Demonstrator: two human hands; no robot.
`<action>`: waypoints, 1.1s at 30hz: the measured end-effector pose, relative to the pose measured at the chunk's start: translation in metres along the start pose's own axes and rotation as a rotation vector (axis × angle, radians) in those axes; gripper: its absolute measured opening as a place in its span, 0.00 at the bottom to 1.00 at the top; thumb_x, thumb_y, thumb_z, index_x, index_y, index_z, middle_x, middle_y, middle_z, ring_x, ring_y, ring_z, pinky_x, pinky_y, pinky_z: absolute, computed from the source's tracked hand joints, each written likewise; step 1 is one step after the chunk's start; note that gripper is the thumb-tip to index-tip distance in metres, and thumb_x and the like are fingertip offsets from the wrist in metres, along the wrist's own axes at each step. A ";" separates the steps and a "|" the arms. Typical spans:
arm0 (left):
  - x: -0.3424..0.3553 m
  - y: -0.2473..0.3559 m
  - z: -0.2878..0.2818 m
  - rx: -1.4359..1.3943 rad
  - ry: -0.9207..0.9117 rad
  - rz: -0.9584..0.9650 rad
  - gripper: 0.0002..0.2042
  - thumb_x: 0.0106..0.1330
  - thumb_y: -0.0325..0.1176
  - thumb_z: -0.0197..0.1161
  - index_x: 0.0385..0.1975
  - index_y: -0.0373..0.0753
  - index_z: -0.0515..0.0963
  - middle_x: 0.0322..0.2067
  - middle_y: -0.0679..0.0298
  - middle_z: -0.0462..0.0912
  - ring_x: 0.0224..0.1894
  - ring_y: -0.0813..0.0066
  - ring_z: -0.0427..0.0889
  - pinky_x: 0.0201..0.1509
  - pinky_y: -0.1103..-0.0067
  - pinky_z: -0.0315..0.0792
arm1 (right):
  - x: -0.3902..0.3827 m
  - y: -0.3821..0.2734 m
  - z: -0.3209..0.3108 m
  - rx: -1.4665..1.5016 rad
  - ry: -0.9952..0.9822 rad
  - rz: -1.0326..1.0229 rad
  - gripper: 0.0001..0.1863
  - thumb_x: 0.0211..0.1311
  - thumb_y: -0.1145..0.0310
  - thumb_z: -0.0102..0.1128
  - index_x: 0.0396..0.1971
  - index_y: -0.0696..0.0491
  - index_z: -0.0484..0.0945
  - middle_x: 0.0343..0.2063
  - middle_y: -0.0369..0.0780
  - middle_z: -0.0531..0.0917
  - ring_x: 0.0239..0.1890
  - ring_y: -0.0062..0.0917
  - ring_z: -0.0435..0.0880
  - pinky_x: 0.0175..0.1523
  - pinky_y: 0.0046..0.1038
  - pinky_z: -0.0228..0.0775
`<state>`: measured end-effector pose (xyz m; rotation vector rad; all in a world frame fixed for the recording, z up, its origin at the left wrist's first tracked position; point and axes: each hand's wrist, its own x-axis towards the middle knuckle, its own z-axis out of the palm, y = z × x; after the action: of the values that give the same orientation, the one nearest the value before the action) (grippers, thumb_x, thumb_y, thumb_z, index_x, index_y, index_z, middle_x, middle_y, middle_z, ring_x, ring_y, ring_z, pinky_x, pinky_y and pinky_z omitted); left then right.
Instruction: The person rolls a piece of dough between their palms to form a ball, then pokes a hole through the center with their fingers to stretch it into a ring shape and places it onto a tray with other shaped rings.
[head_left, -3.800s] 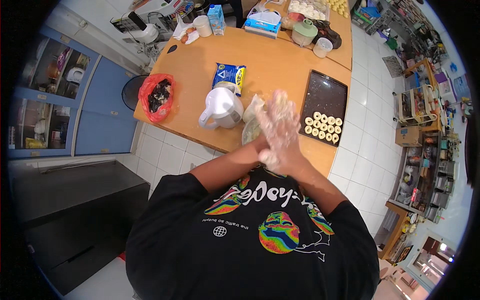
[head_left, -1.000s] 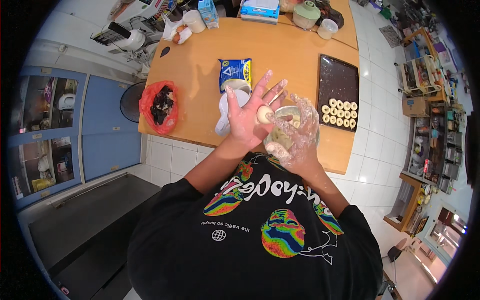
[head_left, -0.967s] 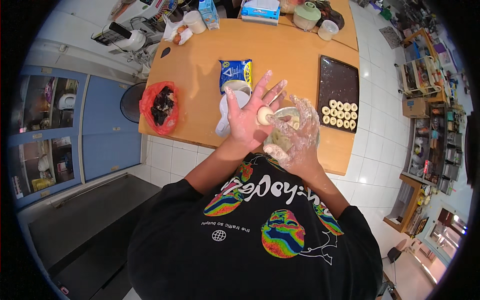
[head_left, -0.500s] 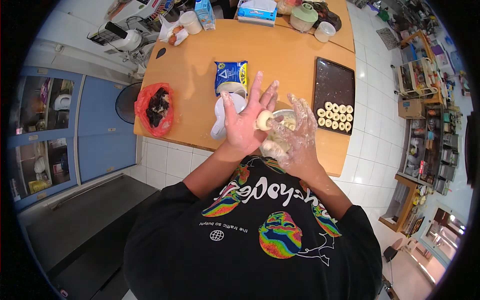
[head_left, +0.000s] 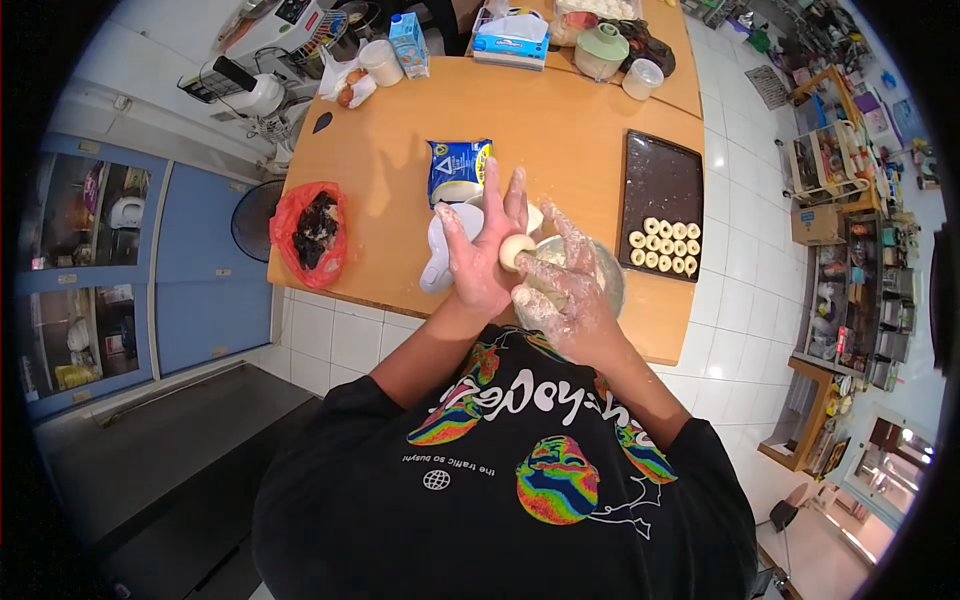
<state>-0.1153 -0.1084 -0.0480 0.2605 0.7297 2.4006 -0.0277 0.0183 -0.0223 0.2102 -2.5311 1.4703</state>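
Note:
A small round ball of pale dough (head_left: pixel 516 251) rests against the palm of my left hand (head_left: pixel 482 262), which holds it with the fingers stretched out and spread. My right hand (head_left: pixel 575 305), coated in flour, reaches over from the right with its fingers apart. One of its fingertips touches the dough. Under my right hand stands a round bowl (head_left: pixel 614 290) with pale, floury contents, partly hidden. At the right, a dark baking tray (head_left: pixel 660 175) carries several small dough rings (head_left: pixel 665 245) in rows at its near end.
Beyond my left hand are a blue packet (head_left: pixel 455 165) and a white plastic container (head_left: pixel 437 255). A red plastic bag (head_left: pixel 290 225) lies at the table's left. Along the back stand a carton (head_left: pixel 408 45), a tissue box (head_left: pixel 510 45), a green-lidded container (head_left: pixel 600 52) and eggs (head_left: pixel 347 95).
Both hands have shifted slightly left and nearer. The dough has moved with them, and the right fingertip that was pushed into its middle now sits at its near side. More of the bowl shows.

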 end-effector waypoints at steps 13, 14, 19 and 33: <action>0.001 0.006 -0.003 -0.008 0.016 0.040 0.52 0.56 0.84 0.30 0.76 0.60 0.32 0.77 0.56 0.30 0.78 0.60 0.30 0.77 0.59 0.38 | -0.006 0.008 0.014 0.090 0.018 -0.003 0.24 0.60 0.50 0.66 0.52 0.49 0.82 0.69 0.54 0.59 0.71 0.56 0.54 0.70 0.57 0.43; 0.001 0.006 -0.004 -0.009 0.012 0.040 0.52 0.56 0.84 0.30 0.76 0.60 0.32 0.77 0.56 0.30 0.78 0.60 0.30 0.77 0.59 0.38 | -0.007 0.005 0.011 -0.013 -0.021 -0.013 0.25 0.61 0.50 0.66 0.53 0.49 0.82 0.70 0.55 0.58 0.71 0.56 0.54 0.70 0.57 0.43; -0.008 0.000 -0.004 0.013 0.057 -0.022 0.52 0.55 0.84 0.30 0.76 0.60 0.32 0.77 0.54 0.29 0.78 0.59 0.28 0.77 0.59 0.37 | -0.018 -0.003 0.008 -0.469 -0.043 -0.062 0.26 0.62 0.50 0.65 0.56 0.50 0.80 0.70 0.55 0.56 0.72 0.55 0.53 0.72 0.55 0.42; -0.014 -0.007 -0.009 -0.027 -0.027 -0.075 0.49 0.58 0.82 0.26 0.76 0.61 0.29 0.76 0.53 0.24 0.77 0.58 0.19 0.77 0.57 0.28 | -0.021 -0.006 -0.003 -0.562 0.008 -0.148 0.28 0.62 0.43 0.60 0.54 0.47 0.80 0.68 0.51 0.62 0.71 0.54 0.54 0.69 0.60 0.40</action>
<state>-0.1041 -0.1161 -0.0590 0.2492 0.6819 2.3297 -0.0063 0.0183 -0.0213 0.2871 -2.7293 0.6654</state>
